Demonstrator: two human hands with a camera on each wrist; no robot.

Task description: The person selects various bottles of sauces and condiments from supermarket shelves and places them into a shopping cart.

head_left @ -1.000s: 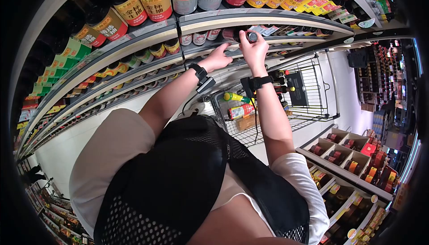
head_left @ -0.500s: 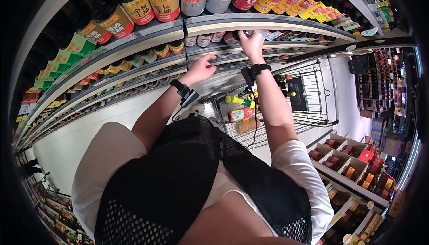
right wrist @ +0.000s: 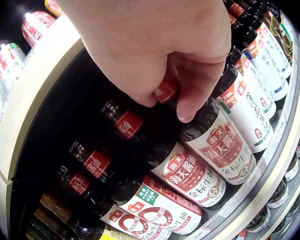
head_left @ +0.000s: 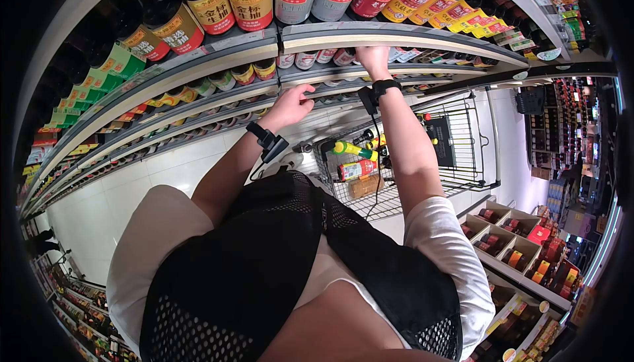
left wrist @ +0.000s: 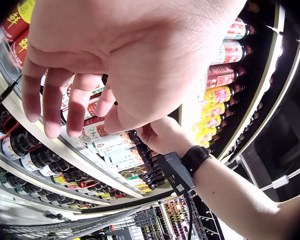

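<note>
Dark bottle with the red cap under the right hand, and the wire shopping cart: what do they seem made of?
Dark red-capped bottle, gripped at its top by the right hand: glossy dark body with sharp highlights, so glass or hard plastic; I cannot tell which. Wire shopping cart: thin grey grid rods, likely metal, dull finish.

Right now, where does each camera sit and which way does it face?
Head: on the head, looking down over the torso at shelves, cart, left hand and right hand.
Left wrist: under that wrist, looking up past the left hand at bottle shelves.
Right wrist: looking into a shelf where the right hand grips a red-capped bottle.
Shared: head and left wrist views both show the right hand reaching in.
</note>
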